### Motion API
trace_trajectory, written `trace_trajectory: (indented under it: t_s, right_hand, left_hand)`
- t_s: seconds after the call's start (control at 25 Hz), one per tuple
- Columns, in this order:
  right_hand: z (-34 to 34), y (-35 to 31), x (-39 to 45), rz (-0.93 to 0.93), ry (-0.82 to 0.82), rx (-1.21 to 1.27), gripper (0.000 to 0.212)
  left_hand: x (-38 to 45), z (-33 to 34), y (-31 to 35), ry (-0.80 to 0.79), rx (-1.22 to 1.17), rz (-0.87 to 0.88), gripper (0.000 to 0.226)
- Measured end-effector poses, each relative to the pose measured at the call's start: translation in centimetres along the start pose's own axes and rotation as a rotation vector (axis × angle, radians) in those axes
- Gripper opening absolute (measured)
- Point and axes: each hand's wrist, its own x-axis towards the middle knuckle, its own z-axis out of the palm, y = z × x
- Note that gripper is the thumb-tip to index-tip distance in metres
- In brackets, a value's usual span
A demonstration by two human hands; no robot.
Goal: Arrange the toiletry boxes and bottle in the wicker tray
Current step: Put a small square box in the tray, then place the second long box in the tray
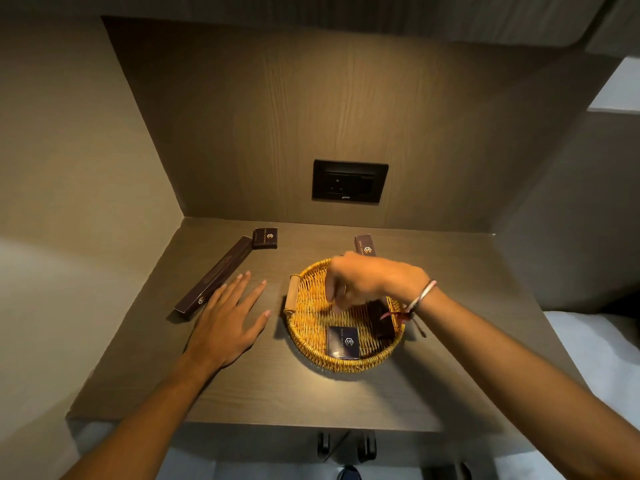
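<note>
A round wicker tray (311,344) with a wooden handle sits mid-table. Inside it lie a small dark box (343,342) near the front rim and a dark item (381,318) at the right, partly hidden by my wrist. My right hand (367,280) hovers over the tray with fingers pointing down and nothing seen in them. My left hand (230,315) rests flat and spread on the table left of the tray. A long dark box (216,275) lies at the left, a small dark box (265,238) behind it, and another box (364,244) stands behind the tray. No bottle is clearly visible.
The wooden shelf (263,393) is closed in by a back panel with a black socket plate (349,181) and a wall on the left. Its front edge runs below the tray. A pale surface (588,341) lies to the right.
</note>
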Motion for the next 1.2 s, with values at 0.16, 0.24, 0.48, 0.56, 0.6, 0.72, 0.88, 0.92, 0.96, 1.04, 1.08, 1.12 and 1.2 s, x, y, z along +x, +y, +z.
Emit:
trace_trajectory:
  t_s: [0.16,0.24,0.48,0.56,0.6,0.72,0.88,0.92,0.96,1.04,1.08,1.12,1.2]
  right_hand:
    - [-1.5,5.9,-2.5,-0.061,0.834,0.217,0.026]
    - [-0.7,10.3,-2.7,0.084,1.015,0.182,0.021]
    - [8.2,17.8,-2.7,0.489,0.637,0.072,0.05]
    - [11.2,18.1,-2.8,0.528,0.621,-0.002,0.059]
    - [12.1,18.1,-2.8,0.542,0.64,-0.036,0.063]
    - [12.5,18.0,-3.1,0.543,0.645,-0.077,0.069]
    - [12.8,17.9,-3.2,0.536,0.63,-0.098,0.07]
    - [13.0,17.7,-3.4,0.53,0.634,-0.097,0.071]
    - [13.1,17.6,-3.6,0.529,0.641,-0.097,0.073]
    - [13.6,17.3,-3.8,0.534,0.651,-0.081,0.076]
    - [13.7,17.2,-3.9,0.535,0.658,-0.072,0.077]
    - [13.6,17.1,-4.0,0.535,0.666,-0.066,0.077]
    - [13.4,17.0,-4.0,0.533,0.677,-0.055,0.077]
  left_hand:
    - [0.1,0.2,-0.1,-0.008,0.008,-0.002,0.068]
    - [0.1,0.2,-0.1,-0.004,0.012,-0.003,0.067]
    - [0.2,0.2,-0.1,0.004,0.009,0.003,0.066]
    - [0.2,0.2,0.0,0.002,0.011,0.004,0.066]
    - [0.1,0.1,0.1,-0.001,0.017,0.005,0.066]
    - [0.3,-0.3,0.6,-0.007,0.089,0.031,0.063]
    - [2.4,-3.2,1.1,0.032,0.343,0.035,0.04]
    - [2.9,-4.3,0.9,0.072,0.368,-0.031,0.038]
    - [3.4,-5.3,0.5,0.107,0.37,-0.106,0.04]
    - [4.3,-6.5,-0.5,0.087,0.325,-0.271,0.048]
    - [4.7,-6.9,-0.7,0.042,0.273,-0.362,0.048]
    - [5.0,-7.1,-0.9,-0.005,0.226,-0.442,0.043]
    - [5.5,-7.3,-0.8,-0.054,0.152,-0.528,0.029]
